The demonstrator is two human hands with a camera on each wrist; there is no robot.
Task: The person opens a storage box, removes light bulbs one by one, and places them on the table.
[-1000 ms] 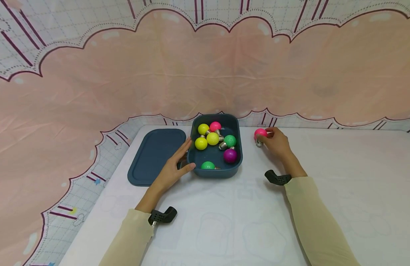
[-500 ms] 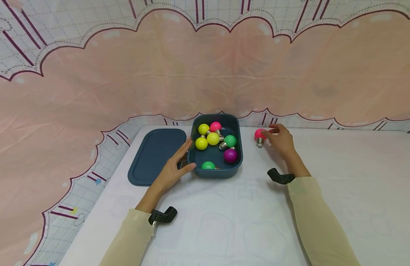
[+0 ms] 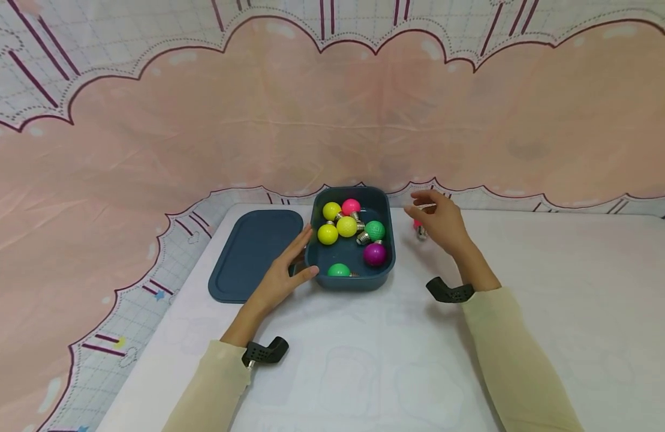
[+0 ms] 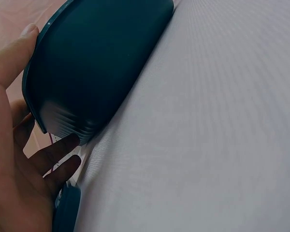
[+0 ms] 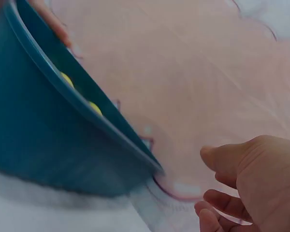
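Observation:
A dark blue plastic box (image 3: 349,283) holds several small light bulbs with metal screw bases: yellow bulbs (image 3: 346,227), a pink one (image 3: 351,207), green ones (image 3: 374,230) and a purple one (image 3: 375,254). My left hand (image 3: 278,276) rests against the box's left side, thumb at the near corner and fingers extended along the wall. My right hand (image 3: 439,221) hovers right of the box with nothing in its loosely bent fingers. Beneath it another pink bulb (image 3: 421,234) lies on the table, mostly hidden by the hand.
The flat blue lid (image 3: 251,258) lies left of the box, partly behind my left hand. A white cloth (image 3: 364,360) covers the table. Behind the table's far edge hangs a peach curtain (image 3: 332,108) with a scalloped print.
My right hand has let go of the pink bulb, drawn back slightly, then lifted and shifted left over it. The left hand and box stay put.

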